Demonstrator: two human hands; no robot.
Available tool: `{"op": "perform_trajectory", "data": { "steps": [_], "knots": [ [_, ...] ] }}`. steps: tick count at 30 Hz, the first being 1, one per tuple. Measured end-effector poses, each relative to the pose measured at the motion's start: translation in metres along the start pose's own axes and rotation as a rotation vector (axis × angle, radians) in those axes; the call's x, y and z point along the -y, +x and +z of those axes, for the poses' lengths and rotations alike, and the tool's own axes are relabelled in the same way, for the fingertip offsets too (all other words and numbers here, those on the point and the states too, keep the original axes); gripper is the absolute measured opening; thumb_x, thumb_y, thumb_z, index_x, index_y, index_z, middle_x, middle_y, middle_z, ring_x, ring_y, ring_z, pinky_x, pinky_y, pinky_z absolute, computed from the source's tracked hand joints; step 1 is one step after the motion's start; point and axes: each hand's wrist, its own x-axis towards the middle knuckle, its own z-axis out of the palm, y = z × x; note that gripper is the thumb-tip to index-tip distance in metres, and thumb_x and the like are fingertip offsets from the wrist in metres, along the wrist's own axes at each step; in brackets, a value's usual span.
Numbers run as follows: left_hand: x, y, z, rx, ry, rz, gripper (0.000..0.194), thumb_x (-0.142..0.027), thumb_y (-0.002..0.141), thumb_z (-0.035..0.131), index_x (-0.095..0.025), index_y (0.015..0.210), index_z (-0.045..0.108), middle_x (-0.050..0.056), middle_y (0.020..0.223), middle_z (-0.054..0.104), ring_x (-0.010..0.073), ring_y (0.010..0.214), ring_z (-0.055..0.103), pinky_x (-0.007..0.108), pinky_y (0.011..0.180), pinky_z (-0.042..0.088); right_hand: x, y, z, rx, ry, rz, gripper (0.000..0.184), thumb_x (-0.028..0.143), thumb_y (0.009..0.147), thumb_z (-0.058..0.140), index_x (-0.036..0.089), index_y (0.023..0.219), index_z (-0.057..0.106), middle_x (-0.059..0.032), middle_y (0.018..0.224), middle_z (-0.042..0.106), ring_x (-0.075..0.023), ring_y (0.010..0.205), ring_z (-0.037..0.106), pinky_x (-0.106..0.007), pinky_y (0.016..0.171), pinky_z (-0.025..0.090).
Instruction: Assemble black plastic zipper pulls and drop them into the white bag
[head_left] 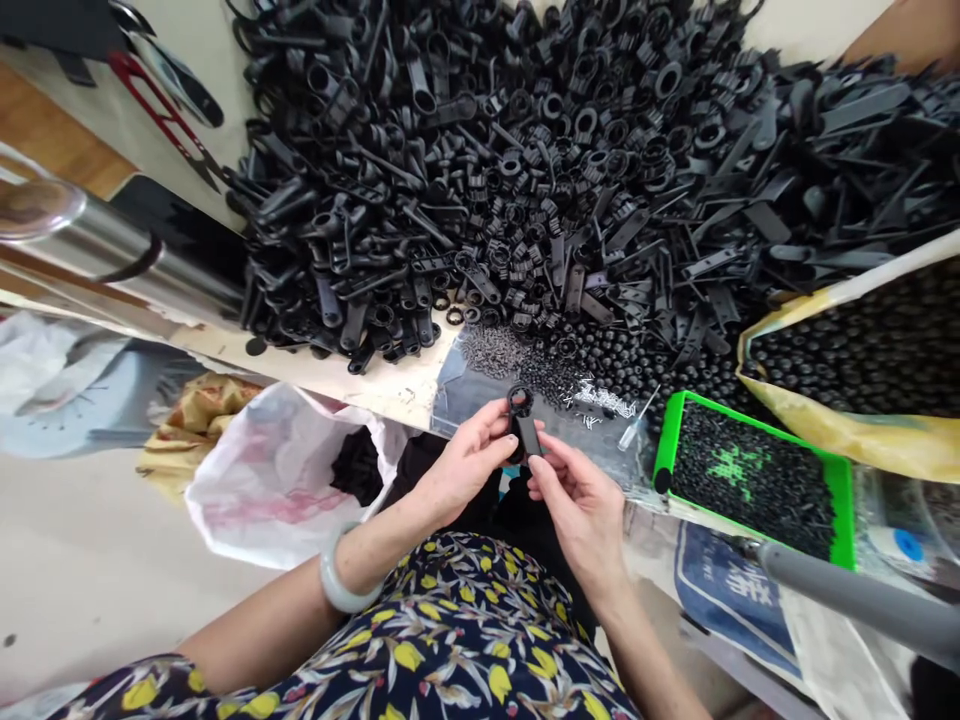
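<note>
Between my two hands is a black plastic part (528, 432) with a ring at its top and a flat arm below. My left hand (480, 445) pinches it from the left, near the ring. My right hand (577, 490) has thumb and fingers closed on the lower right of the flat arm. Just beyond the hands lie small metal pieces (491, 352) and a little heap of silvery screws or pins (600, 400). A thin tool with a pale blue handle (636, 425) rests to their right.
A large pile of black plastic parts (450, 180) covers the worktop. A green tray (844, 500) of tiny black pieces stands at right, beside a yellow-edged sack (847, 415) of round black parts. A white bag (262, 500) hangs open at left, below a steel flask (112, 240) and red-handled scissors (161, 115).
</note>
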Motion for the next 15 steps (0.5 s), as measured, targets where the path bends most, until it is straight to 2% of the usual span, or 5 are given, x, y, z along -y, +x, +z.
{"op": "perform_trajectory", "data": {
  "steps": [7, 11, 15],
  "knots": [
    [0.004, -0.007, 0.001, 0.004, -0.015, -0.009, 0.048, -0.029, 0.088, 0.071, -0.022, 0.135, 0.062, 0.012, 0.130, 0.074, 0.0254, 0.117, 0.070, 0.037, 0.099, 0.054, 0.005, -0.003, 0.004, -0.014, -0.112, -0.123, 0.032, 0.036, 0.098, 0.068, 0.027, 0.129, 0.074, -0.0064, 0.110, 0.077, -0.0175, 0.081, 0.075, -0.032, 0.074, 0.067],
    [0.001, -0.009, 0.004, -0.035, 0.033, 0.018, 0.046, -0.025, 0.088, 0.070, -0.023, 0.133, 0.065, 0.010, 0.129, 0.074, 0.0248, 0.119, 0.069, 0.036, 0.103, 0.052, 0.008, -0.005, 0.008, -0.024, -0.162, -0.146, 0.032, 0.034, 0.099, 0.066, 0.027, 0.130, 0.073, -0.0068, 0.108, 0.076, -0.0176, 0.079, 0.074, -0.033, 0.073, 0.066],
    [0.003, -0.008, 0.007, -0.068, 0.074, 0.083, 0.040, -0.031, 0.090, 0.074, -0.022, 0.128, 0.067, 0.010, 0.127, 0.075, 0.0233, 0.120, 0.068, 0.034, 0.105, 0.051, 0.008, -0.005, 0.014, -0.044, -0.078, -0.125, 0.029, 0.034, 0.100, 0.066, 0.029, 0.128, 0.074, -0.0061, 0.107, 0.072, -0.0157, 0.076, 0.072, -0.030, 0.069, 0.065]
  ]
}}
